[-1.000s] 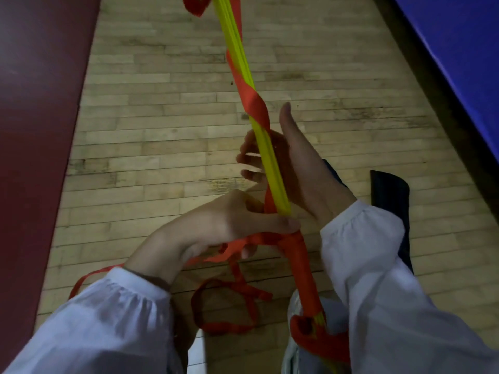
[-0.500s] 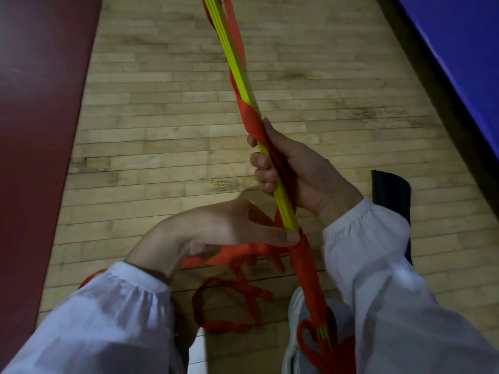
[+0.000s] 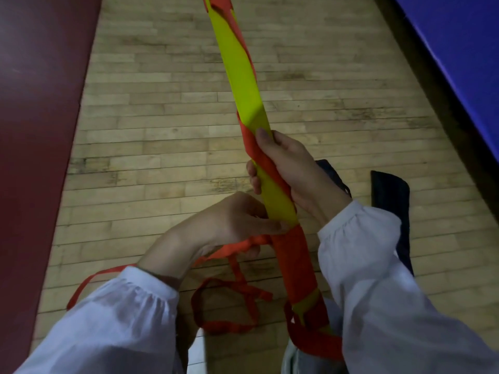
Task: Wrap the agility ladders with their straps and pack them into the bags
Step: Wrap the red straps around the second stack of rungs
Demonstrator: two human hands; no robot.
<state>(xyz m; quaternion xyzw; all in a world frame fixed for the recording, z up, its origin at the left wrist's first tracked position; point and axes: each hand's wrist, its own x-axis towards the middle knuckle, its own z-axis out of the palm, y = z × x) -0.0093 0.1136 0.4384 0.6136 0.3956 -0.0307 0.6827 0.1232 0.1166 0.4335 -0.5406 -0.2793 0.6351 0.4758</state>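
Observation:
A bundle of yellow ladder rungs (image 3: 239, 74) stands tilted in front of me, its top leaning away to the left. An orange strap (image 3: 293, 261) winds around it, tight near the bottom and loose higher up. My right hand (image 3: 290, 171) grips the bundle at mid-height, thumb pressed on a strap turn. My left hand (image 3: 237, 221) pinches the strap where it leaves the bundle's lower part. Slack strap (image 3: 229, 306) hangs in loops below my left wrist. A dark bag (image 3: 391, 211) lies flat on the floor to the right, partly hidden by my right sleeve.
The floor (image 3: 162, 130) is pale wooden boards. A dark red surface (image 3: 35, 130) runs along the left side. A blue mat (image 3: 464, 49) with a dark edge slants across the upper right corner. My white sleeves fill the bottom of the view.
My right hand closed its fingers around the bundle after being spread open. The bundle turned so its flat yellow face shows. My left hand kept its pinch on the strap.

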